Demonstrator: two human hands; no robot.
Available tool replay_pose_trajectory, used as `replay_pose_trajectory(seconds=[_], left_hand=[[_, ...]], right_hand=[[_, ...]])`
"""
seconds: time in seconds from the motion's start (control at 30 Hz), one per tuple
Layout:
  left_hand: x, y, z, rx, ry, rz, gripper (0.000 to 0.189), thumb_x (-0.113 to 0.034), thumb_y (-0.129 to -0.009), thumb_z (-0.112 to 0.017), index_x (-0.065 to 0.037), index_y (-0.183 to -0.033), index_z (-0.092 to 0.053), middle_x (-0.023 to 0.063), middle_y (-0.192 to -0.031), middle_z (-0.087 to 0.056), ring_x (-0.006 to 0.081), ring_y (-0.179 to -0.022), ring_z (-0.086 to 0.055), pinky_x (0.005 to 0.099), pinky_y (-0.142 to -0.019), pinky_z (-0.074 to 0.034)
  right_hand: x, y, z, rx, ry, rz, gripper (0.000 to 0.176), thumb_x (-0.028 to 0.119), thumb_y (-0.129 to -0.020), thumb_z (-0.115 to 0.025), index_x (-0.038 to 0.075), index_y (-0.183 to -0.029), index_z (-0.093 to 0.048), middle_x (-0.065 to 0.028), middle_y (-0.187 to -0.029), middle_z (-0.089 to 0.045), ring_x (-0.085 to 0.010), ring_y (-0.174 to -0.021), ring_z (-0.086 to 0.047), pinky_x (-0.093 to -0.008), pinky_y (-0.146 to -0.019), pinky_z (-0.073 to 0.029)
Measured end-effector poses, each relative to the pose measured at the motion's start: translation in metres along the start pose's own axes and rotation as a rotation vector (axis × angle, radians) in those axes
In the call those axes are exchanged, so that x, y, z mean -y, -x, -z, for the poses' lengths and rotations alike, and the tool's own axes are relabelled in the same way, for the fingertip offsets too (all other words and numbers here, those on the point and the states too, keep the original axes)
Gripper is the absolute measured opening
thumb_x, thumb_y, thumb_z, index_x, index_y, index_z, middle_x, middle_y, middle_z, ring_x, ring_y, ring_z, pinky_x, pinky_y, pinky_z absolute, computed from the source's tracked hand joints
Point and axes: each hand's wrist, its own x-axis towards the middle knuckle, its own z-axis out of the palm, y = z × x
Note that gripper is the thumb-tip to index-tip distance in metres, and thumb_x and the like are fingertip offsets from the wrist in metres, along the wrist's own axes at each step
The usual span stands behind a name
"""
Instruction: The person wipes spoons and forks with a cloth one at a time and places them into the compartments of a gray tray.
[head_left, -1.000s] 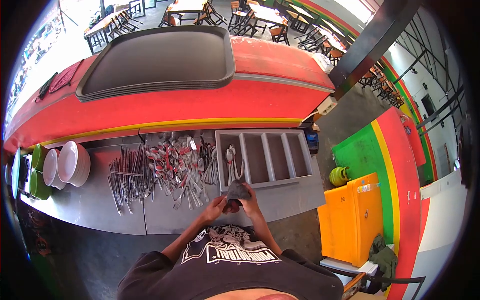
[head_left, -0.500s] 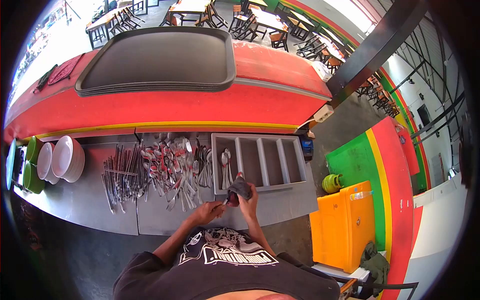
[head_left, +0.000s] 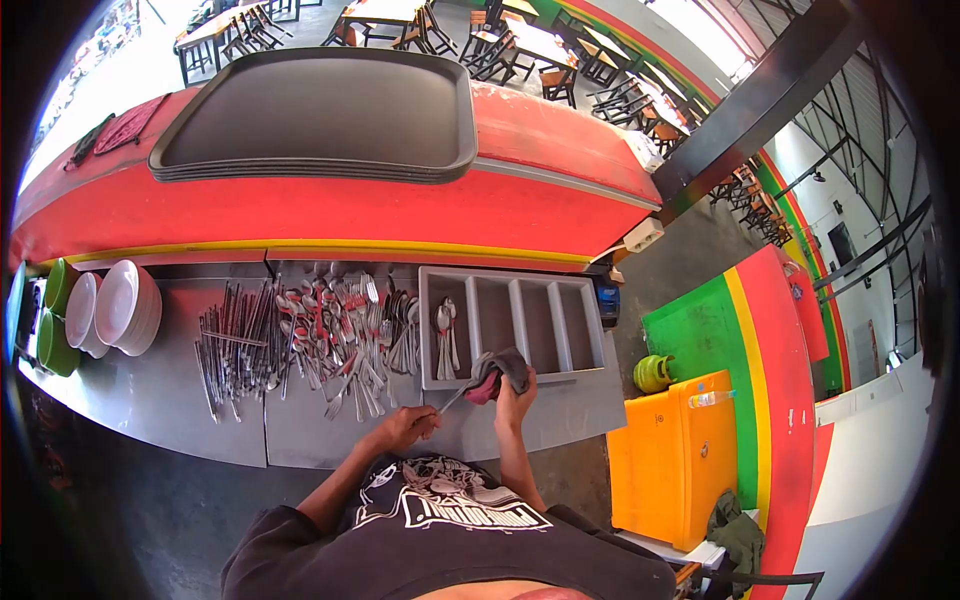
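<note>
My left hand (head_left: 408,427) is closed on the handle of a piece of cutlery (head_left: 453,400), whose far end goes into a dark grey and maroon cloth (head_left: 492,376). That cloth is gripped in my right hand (head_left: 514,398), just in front of the grey divided tray (head_left: 592,362). Several spoons (head_left: 446,340) lie in the tray's leftmost compartment. Left of the tray, a heap of spoons and forks (head_left: 345,335) rests on the metal counter (head_left: 310,430), beside a pile of thin dark cutlery (head_left: 238,340).
White bowls (head_left: 130,305) and green bowls (head_left: 57,343) stand at the counter's left end. Black serving trays (head_left: 320,115) are stacked on the red ledge (head_left: 560,135) behind. An orange box (head_left: 672,455) and a green gas cylinder (head_left: 654,373) are to the right.
The cloth and my right hand have shifted slightly right, away from my left hand. More of the cutlery's length now shows between the hands.
</note>
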Motion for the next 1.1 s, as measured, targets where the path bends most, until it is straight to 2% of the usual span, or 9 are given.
replay_pose_trajectory(seconds=[0.1, 0.3, 0.4, 0.47, 0.57, 0.7, 0.8, 0.9, 1.1], left_hand=[[-0.004, -0.002, 0.001, -0.032, 0.068, 0.165, 0.021, -0.014, -0.099, -0.046, 0.001, -0.097, -0.061, 0.0055, -0.067, -0.059, 0.0129, -0.057, -0.054, 0.0303, -0.056, -0.045], [-0.014, -0.015, -0.004, -0.193, 0.135, 0.176, 0.024, -0.017, -0.101, -0.046, 0.000, -0.098, -0.062, 0.0008, -0.065, -0.053, 0.0078, -0.057, -0.048, 0.0250, -0.053, -0.042], [-0.013, -0.025, -0.006, -0.243, 0.208, 0.211, 0.022, -0.017, -0.099, -0.049, 0.000, -0.103, -0.063, 0.0038, -0.066, -0.057, 0.0106, -0.057, -0.050, 0.0293, -0.055, -0.044], [-0.021, -0.032, -0.005, -0.302, 0.064, 0.193, 0.020, -0.016, -0.098, -0.050, 0.000, -0.104, -0.062, 0.0082, -0.068, -0.060, 0.0165, -0.058, -0.055, 0.0325, -0.056, -0.045], [-0.014, -0.036, -0.009, -0.423, -0.069, 0.076, 0.018, -0.012, -0.096, -0.052, 0.001, -0.105, -0.061, 0.0165, -0.072, -0.063, 0.0280, -0.064, -0.063, 0.0380, -0.060, -0.047], [-0.009, -0.034, -0.011, -0.457, -0.057, -0.018, 0.019, -0.007, -0.093, -0.051, 0.001, -0.108, -0.060, 0.0254, -0.079, -0.063, 0.0419, -0.077, -0.065, 0.0440, -0.065, -0.048], [-0.018, -0.031, -0.004, -0.346, -0.131, 0.093, 0.023, -0.003, -0.091, -0.050, -0.001, -0.111, -0.060, 0.0261, -0.080, -0.062, 0.0434, -0.079, -0.064, 0.0455, -0.067, -0.049], [-0.008, -0.030, -0.004, -0.374, -0.188, 0.042, 0.023, -0.002, -0.089, -0.050, 0.000, -0.109, -0.060, 0.0268, -0.080, -0.062, 0.0450, -0.079, -0.063, 0.0472, -0.067, -0.049], [-0.007, -0.021, 0.003, -0.219, -0.166, 0.029, 0.019, -0.008, -0.091, -0.052, 0.000, -0.105, -0.061, 0.0182, -0.071, -0.065, 0.0348, -0.067, -0.066, 0.0421, -0.062, -0.050]], right_hand=[[0.004, -0.004, 0.002, -0.052, -0.186, -0.077, 0.028, 0.001, -0.083, -0.063, 0.000, -0.111, -0.056, -0.0053, -0.105, -0.060, -0.0140, -0.097, -0.056, -0.0284, -0.087, -0.044], [-0.007, 0.010, 0.007, 0.064, -0.245, -0.098, 0.033, -0.003, -0.084, -0.058, 0.001, -0.116, -0.055, -0.0072, -0.110, -0.061, -0.0156, -0.101, -0.059, -0.0301, -0.091, -0.047], [-0.016, 0.035, 0.005, 0.226, -0.140, -0.055, 0.037, -0.004, -0.079, -0.064, 0.001, -0.114, -0.055, -0.0057, -0.106, -0.062, -0.0138, -0.099, -0.060, -0.0284, -0.089, -0.047], [-0.005, 0.046, 0.002, 0.477, -0.080, 0.004, 0.039, -0.003, -0.076, -0.067, 0.002, -0.112, -0.055, -0.0038, -0.103, -0.063, -0.0126, -0.097, -0.060, -0.0275, -0.086, -0.048], [-0.006, 0.059, -0.006, 0.635, -0.050, -0.025, 0.038, -0.003, -0.073, -0.070, 0.004, -0.107, -0.057, -0.0017, -0.097, -0.061, -0.0109, -0.092, -0.059, -0.0263, -0.081, -0.047], [0.016, 0.048, -0.014, 0.606, 0.072, 0.196, 0.034, 0.001, -0.072, -0.072, 0.002, -0.103, -0.057, -0.0028, -0.091, -0.060, -0.0118, -0.087, -0.057, -0.0273, -0.078, -0.047], [0.019, 0.042, -0.016, 0.571, 0.147, 0.294, 0.034, 0.004, -0.071, -0.073, 0.000, -0.101, -0.057, -0.0046, -0.090, -0.060, -0.0127, -0.085, -0.057, -0.0282, -0.077, -0.047], [0.013, 0.042, -0.019, 0.524, 0.149, 0.275, 0.034, 0.004, -0.071, -0.073, 0.000, -0.100, -0.057, -0.0054, -0.089, -0.060, -0.0134, -0.084, -0.057, -0.0286, -0.076, -0.047], [0.007, 0.041, -0.023, 0.369, 0.205, 0.265, 0.031, 0.003, -0.072, -0.073, 0.000, -0.099, -0.058, -0.0060, -0.088, -0.060, -0.0129, -0.084, -0.057, -0.0286, -0.076, -0.047]])
